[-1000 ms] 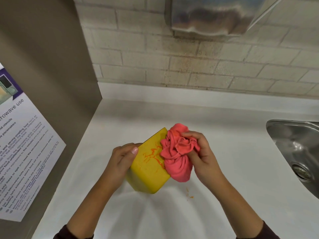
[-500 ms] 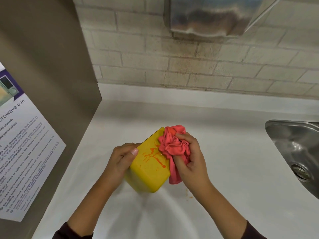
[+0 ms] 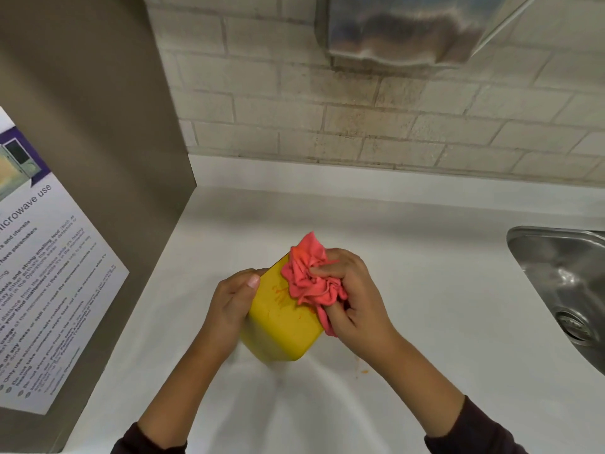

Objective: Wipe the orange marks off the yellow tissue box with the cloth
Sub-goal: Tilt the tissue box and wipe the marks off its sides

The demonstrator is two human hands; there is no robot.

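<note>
The yellow tissue box (image 3: 283,326) is tilted up off the white counter, one flat face turned toward me. My left hand (image 3: 234,298) grips its left edge, thumb on the face. A bunched pink-red cloth (image 3: 309,278) is pressed on the upper right part of that face, and my right hand (image 3: 352,298) is shut on it. Faint, smeared orange marks (image 3: 282,294) show on the yellow face just left of the cloth. The cloth hides whatever lies under it.
The white counter (image 3: 425,290) runs to a steel sink (image 3: 569,290) at the right. A grey side panel with a microwave-use notice (image 3: 42,290) stands at the left. A brick wall with a steel dispenser (image 3: 409,27) is behind. Small orange specks (image 3: 363,370) lie on the counter below my right wrist.
My right hand has pushed the cloth leftward and down across the box face. The bold orange lines seen earlier are now covered or smeared to faint streaks. The left hand has kept its grip.
</note>
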